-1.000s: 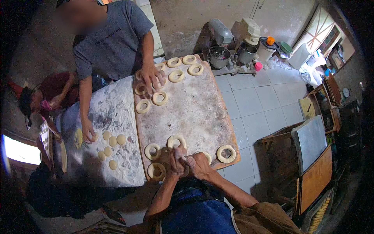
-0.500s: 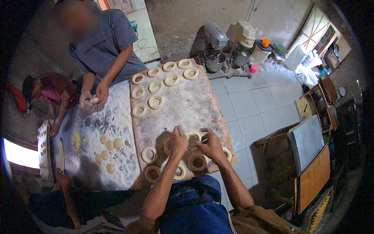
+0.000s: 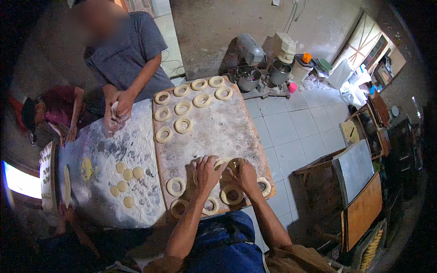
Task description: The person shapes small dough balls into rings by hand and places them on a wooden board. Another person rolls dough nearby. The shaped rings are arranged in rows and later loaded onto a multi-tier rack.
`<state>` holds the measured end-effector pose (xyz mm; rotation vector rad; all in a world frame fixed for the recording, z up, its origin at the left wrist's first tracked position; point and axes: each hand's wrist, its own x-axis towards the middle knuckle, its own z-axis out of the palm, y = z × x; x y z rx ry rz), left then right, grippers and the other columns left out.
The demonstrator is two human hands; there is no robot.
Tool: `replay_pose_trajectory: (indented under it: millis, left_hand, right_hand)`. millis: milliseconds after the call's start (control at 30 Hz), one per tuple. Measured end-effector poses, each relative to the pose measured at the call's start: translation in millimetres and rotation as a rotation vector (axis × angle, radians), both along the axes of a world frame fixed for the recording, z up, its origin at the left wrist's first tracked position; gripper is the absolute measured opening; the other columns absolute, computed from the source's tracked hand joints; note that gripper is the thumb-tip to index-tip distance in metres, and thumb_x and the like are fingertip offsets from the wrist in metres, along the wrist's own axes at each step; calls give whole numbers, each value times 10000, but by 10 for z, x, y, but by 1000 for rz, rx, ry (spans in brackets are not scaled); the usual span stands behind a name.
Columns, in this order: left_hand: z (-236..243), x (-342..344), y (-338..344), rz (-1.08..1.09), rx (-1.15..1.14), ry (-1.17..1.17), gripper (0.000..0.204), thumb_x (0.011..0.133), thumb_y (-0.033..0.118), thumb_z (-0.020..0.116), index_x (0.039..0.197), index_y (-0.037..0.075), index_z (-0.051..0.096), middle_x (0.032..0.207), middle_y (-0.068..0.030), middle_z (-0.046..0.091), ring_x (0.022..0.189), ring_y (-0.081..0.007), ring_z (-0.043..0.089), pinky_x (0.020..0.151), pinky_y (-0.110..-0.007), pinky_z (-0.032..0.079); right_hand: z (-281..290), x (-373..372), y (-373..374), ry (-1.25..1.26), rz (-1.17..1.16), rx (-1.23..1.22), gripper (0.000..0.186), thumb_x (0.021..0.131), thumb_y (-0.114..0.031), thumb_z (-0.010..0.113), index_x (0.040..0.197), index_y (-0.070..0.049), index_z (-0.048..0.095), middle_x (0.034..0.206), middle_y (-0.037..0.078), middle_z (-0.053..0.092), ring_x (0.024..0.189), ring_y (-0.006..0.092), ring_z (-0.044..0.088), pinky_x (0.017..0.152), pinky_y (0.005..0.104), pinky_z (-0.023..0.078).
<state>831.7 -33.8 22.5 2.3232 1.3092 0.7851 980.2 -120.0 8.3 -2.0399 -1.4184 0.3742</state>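
Observation:
A pale dough ring (image 3: 221, 162) shows partly between my two hands, low over the near part of a floured wooden board (image 3: 214, 132). My left hand (image 3: 208, 173) has its fingers curled at the ring's left side, and my right hand (image 3: 244, 174) grips its right side. My fingers hide much of this ring. Around my wrists lie more dough rings: one at the left (image 3: 176, 186), one between my forearms (image 3: 232, 195), another by the right edge (image 3: 263, 186). Several rings (image 3: 183, 125) lie in rows at the board's far end.
Left of the board, a floured metal table (image 3: 102, 182) carries several flat dough rounds (image 3: 128, 174). Across it a person in a grey shirt (image 3: 132, 50) handles dough; other people work at the far left. Mixers (image 3: 249, 54) stand by the wall. A metal sheet (image 3: 353, 170) leans at right.
My left hand has lowered and turned flatter across the ring, and my right hand has closed in from the right. The ring has shifted slightly left. The person opposite has raised the dough.

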Motion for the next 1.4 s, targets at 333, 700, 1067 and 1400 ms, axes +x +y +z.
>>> replay_pose_trajectory:
  millis: [333, 700, 1067, 1400]
  left_hand:
    - [142, -2412, -154, 499, 44, -88, 141, 890, 108, 652, 979, 0, 637, 950, -146, 656, 881, -289, 630, 812, -388, 505]
    - [-136, -4054, 35, 772, 57, -21, 207, 832, 138, 706, 1009, 37, 669, 1055, -171, 642, 991, -363, 575, 954, -496, 416]
    - [5, -4082, 561, 234, -258, -204, 279, 776, 0, 672, 1015, 15, 529, 958, -189, 563, 925, -361, 603, 814, -433, 474]
    - [219, -3802, -40, 241, -375, -997, 317, 899, 116, 646, 1181, -24, 620, 1125, -115, 648, 1060, -206, 607, 931, -357, 477]
  right_hand:
    - [171, -416, -84, -337, 258, -88, 492, 691, -180, 712, 1165, -88, 617, 1167, 132, 617, 1077, 329, 566, 943, 470, 410]
    - [492, -893, -134, -205, 42, 36, 451, 727, -127, 728, 1161, -73, 614, 1037, 134, 628, 995, 353, 551, 929, 475, 397]
    - [539, -2680, 320, 319, 323, 37, 325, 844, -151, 723, 1129, -24, 630, 1024, 119, 660, 948, 292, 607, 854, 392, 471]
    - [464, -3578, 663, 1293, 243, -194, 335, 854, -162, 760, 1120, 20, 666, 968, 66, 702, 852, 152, 650, 791, 305, 516]
